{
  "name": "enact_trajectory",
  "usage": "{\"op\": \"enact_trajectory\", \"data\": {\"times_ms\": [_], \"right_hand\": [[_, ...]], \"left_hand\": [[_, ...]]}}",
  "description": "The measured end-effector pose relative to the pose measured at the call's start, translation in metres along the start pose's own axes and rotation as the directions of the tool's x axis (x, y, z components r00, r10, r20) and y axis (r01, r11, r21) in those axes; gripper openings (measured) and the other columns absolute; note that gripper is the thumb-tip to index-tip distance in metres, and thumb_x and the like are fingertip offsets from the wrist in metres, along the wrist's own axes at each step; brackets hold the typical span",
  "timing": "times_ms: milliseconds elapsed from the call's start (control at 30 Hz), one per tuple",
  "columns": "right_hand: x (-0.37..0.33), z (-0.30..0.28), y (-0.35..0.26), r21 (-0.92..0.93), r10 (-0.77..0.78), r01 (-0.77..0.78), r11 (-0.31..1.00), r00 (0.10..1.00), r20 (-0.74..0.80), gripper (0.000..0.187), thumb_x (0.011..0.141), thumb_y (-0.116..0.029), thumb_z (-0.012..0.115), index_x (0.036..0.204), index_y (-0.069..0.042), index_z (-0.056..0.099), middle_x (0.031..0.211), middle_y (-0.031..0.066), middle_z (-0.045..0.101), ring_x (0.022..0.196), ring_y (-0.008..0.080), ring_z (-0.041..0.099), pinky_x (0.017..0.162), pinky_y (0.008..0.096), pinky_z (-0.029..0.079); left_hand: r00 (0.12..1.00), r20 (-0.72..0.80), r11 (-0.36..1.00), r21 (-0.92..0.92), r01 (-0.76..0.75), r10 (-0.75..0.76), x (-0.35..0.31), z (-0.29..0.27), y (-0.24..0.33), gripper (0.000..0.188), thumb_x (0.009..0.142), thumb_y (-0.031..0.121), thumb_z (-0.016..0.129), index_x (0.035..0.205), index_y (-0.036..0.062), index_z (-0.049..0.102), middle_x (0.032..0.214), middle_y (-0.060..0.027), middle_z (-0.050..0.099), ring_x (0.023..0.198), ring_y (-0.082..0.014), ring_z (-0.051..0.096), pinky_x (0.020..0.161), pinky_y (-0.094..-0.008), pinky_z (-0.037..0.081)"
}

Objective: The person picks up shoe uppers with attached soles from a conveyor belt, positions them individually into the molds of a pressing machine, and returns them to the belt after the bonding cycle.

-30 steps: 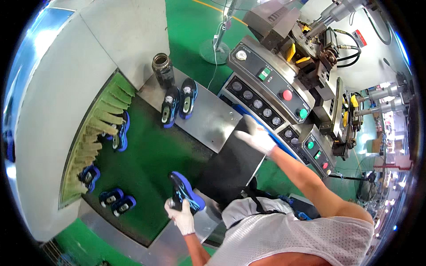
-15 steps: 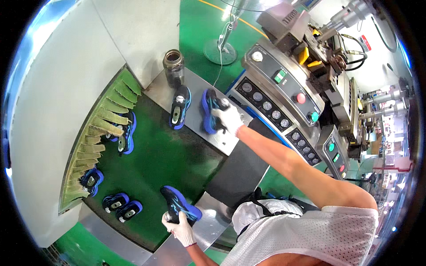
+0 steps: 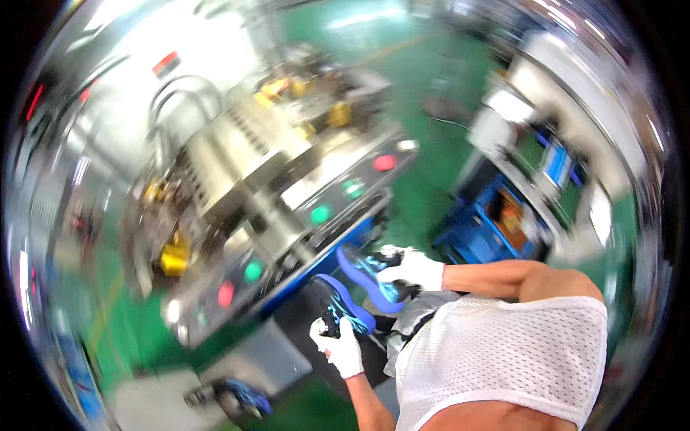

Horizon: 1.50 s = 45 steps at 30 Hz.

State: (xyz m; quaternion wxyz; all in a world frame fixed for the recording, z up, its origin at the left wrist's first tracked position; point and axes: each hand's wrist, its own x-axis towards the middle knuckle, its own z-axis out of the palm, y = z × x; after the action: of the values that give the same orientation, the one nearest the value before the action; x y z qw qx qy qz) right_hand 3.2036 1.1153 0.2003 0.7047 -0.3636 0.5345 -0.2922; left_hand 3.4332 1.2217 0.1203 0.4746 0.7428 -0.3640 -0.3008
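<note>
My left hand [image 3: 339,348], in a white glove, is closed round a black and blue sports shoe [image 3: 343,305] with a purple-blue sole. A matching shoe [image 3: 366,271] is gripped in my right hand [image 3: 415,270], also white-gloved. Both shoes are off any surface, close together in front of my body, their soles facing each other. Beyond them stands a metal pressing machine [image 3: 244,154] with green and red buttons along its sloping front panel. Motion blur hides the finer details.
At the lower left another dark blue shoe [image 3: 248,396] lies by a grey metal plate [image 3: 269,355]. A blue cabinet [image 3: 485,223] stands on the right, beside a conveyor-like bench [image 3: 535,190] carrying blue things. Green floor [image 3: 417,172] runs between machine and cabinet.
My view has swung right, from the conveyor with several shoes to the machine. My right hand has lifted its shoe off the metal plate, and both held shoes are now close together.
</note>
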Motion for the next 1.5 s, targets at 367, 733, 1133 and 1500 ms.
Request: {"op": "enact_trajectory", "data": {"times_ms": [367, 733, 1133, 1500], "right_hand": [[-0.195, -0.198, -0.018, -0.070, -0.209, 0.413, 0.908, 0.301, -0.930, 0.072, 0.079, -0.035, 0.088, 0.139, -0.008, 0.059, 0.123, 0.0103, 0.071, 0.109, 0.0195, 0.065, 0.099, 0.0325, 0.051], [-0.263, -0.476, 0.037, -0.051, -0.161, -0.369, 0.928, -0.275, -0.948, 0.076, 0.084, -0.032, 0.078, 0.144, 0.002, 0.046, 0.119, 0.0336, 0.068, 0.111, 0.0490, 0.066, 0.100, 0.0490, 0.052], [-0.114, -0.383, -0.045, -0.488, -0.565, 0.364, 0.793, 0.144, -0.812, 0.052, 0.103, -0.008, 0.061, 0.150, 0.004, 0.043, 0.152, 0.0201, 0.052, 0.141, 0.0303, 0.050, 0.119, 0.0430, 0.038], [0.071, -0.145, 0.076, -0.801, 0.028, 0.133, 0.584, 0.982, 0.184, 0.060, 0.096, -0.020, 0.070, 0.145, 0.008, 0.049, 0.141, 0.0269, 0.061, 0.131, 0.0326, 0.061, 0.110, 0.0404, 0.049]], "left_hand": [[0.449, 0.760, 0.871, -0.313, -0.379, 0.469, -0.053, 0.250, 0.258, 0.051, 0.083, 0.007, 0.079, 0.126, -0.0037, 0.053, 0.111, -0.0118, 0.060, 0.097, -0.0203, 0.059, 0.089, -0.0357, 0.050], [-0.091, 0.750, 0.418, -0.460, -0.783, 0.655, -0.198, 0.609, 0.294, 0.065, 0.090, 0.023, 0.074, 0.142, -0.0009, 0.042, 0.122, -0.0290, 0.061, 0.113, -0.0463, 0.064, 0.092, -0.0524, 0.052], [0.081, 0.852, 0.689, -0.358, -0.630, 0.517, -0.110, 0.466, 0.204, 0.057, 0.097, 0.034, 0.062, 0.140, -0.0014, 0.051, 0.138, -0.0281, 0.057, 0.126, -0.0428, 0.059, 0.107, -0.0522, 0.046], [0.565, -0.797, 0.762, 0.225, 0.607, -0.215, -0.104, -0.195, -0.113, 0.035, 0.097, 0.028, 0.064, 0.118, -0.0002, 0.066, 0.115, -0.0229, 0.070, 0.112, -0.0413, 0.066, 0.096, -0.0474, 0.052]]}}
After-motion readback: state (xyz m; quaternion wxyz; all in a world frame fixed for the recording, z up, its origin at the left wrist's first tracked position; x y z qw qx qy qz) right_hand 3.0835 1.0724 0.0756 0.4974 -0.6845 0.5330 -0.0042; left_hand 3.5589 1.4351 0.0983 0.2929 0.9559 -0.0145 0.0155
